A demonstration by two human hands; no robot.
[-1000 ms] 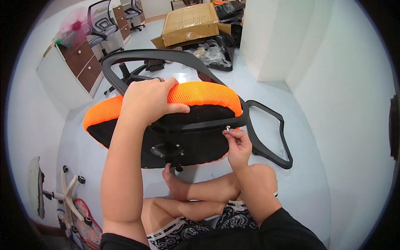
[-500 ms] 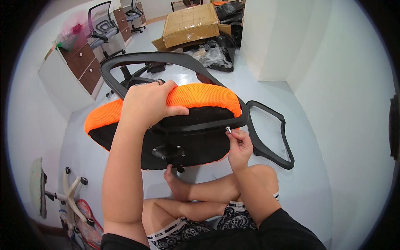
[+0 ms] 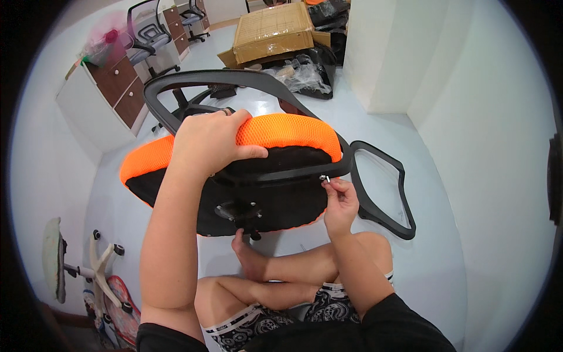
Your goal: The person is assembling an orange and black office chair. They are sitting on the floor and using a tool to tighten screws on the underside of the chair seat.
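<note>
Mesh in bright orange, finely dimpled, wraps the padded rim of the seat (image 3: pixel 287 132), which is tipped up in the middle of the scene with its flat black underside toward the person. A smooth black armrest frame (image 3: pixel 217 75), matte like moulded plastic, arches over the far side in a rounded loop and runs as a bar across the underside. Lower down, small shiny bolt heads stud a dark mounting plate (image 3: pixel 237 211).

The left hand (image 3: pixel 208 141) is clamped on the seat's upper edge, its thumb flat against the black underside and its palm over the orange rim. The right hand (image 3: pixel 341 202) has thumb and fingertips together, pinching a small silvery metal piece (image 3: pixel 328 179) just at the right end of the bar.

On the pale, glossy floor to the right lies an angular black loop frame (image 3: pixel 380 222). At the far side, a creased brown cardboard box (image 3: pixel 272 32) rests behind crumpled clear plastic (image 3: pixel 305 76). To the near left are cream chair legs (image 3: pixel 99 264) with dark casters.

The left fingertips are hidden behind the rim, and the left forearm covers part of the seat. The metal piece is too small to identify; whether it touches the bar cannot be told. A pink round shape (image 3: pixel 110 38) at far left is blurred.
</note>
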